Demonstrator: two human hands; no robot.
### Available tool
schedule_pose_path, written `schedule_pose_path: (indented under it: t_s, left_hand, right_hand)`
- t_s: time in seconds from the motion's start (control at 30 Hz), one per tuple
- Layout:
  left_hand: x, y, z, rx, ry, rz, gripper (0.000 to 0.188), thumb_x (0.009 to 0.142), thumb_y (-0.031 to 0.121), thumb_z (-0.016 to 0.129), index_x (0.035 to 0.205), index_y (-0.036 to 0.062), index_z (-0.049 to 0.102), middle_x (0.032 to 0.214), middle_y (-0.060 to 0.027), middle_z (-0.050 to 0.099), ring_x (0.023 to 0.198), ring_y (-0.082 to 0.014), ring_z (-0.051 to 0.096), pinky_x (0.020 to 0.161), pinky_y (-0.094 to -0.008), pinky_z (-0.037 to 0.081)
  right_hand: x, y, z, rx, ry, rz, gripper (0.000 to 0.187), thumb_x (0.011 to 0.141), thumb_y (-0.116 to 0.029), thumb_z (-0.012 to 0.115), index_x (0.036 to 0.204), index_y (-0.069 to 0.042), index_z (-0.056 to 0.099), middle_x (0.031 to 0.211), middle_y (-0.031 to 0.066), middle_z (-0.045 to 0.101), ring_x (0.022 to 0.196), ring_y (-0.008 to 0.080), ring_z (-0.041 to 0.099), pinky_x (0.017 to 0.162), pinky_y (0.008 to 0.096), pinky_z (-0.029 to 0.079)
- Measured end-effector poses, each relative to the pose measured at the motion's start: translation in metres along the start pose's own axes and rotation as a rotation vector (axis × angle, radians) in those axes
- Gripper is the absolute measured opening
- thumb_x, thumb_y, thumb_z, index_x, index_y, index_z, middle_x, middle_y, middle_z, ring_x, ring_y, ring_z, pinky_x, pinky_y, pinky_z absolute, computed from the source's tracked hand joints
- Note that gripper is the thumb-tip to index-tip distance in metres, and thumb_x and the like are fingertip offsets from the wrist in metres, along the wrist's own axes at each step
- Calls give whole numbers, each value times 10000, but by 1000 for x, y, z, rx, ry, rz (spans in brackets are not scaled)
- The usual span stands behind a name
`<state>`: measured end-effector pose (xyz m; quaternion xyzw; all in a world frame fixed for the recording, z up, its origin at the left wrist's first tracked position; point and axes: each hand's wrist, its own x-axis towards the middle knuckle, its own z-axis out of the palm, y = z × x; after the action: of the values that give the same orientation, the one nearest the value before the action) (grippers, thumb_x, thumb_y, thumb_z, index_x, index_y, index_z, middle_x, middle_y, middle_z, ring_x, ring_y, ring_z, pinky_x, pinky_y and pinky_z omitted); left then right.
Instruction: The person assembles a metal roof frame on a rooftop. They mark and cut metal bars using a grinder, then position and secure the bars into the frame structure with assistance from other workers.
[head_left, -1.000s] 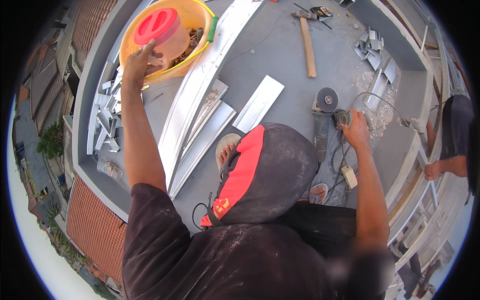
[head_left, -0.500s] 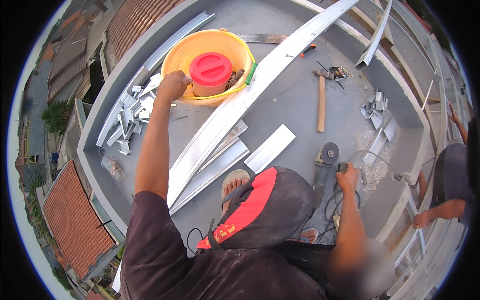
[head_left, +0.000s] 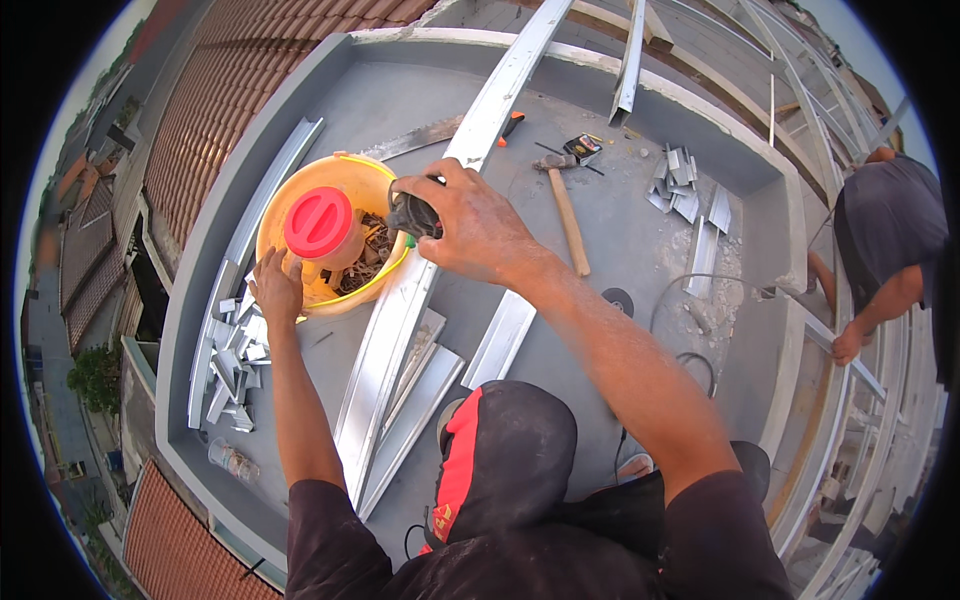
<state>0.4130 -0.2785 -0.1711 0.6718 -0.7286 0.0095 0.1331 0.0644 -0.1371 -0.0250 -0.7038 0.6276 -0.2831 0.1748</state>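
Gripping right hand (head_left: pixel 478 228): black object (head_left: pixel 415 214), upper centre, beside yellow bucket (head_left: pixel 372 184).
Left hand (head_left: pixel 277 288): half-open, at bucket's lower-left rim.
Bucket: upper left; red-lidded tub (head_left: pixel 320 222), loose brownish bits (head_left: pixel 370 256) inside.

A person's left forearm (head_left: pixel 303 400) pointed just short of twelve o'clock, left hand (head_left: pixel 277 287) loosely spread. The right forearm (head_left: pixel 620 360) slanted between ten and eleven, right hand (head_left: pixel 470 222) curled tight.
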Motion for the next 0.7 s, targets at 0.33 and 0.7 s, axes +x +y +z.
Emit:
schedule_pose_path:
  t_s: [0.33,0.7]
  left_hand:
    - [-79,32,-64,-299,314,-108,402,998,238,690,1341,35,641,1293,-144,683,1231,-321,601,1069,-450,440]
    - [-114,315,0,-871,-504,195,436,1004,366,657,1054,-66,693,953,-215,740,895,-304,728,822,-404,560]
  right_hand:
    - [60,31,64,-15,-184,-76,596,878,-410,763,1398,-158,618,1332,164,576,1289,313,557,1089,460,455]
    - [-174,413,22,-495,142,832,336,967,-400,658,1047,-74,635,1037,149,709,996,365,692,832,517,545]
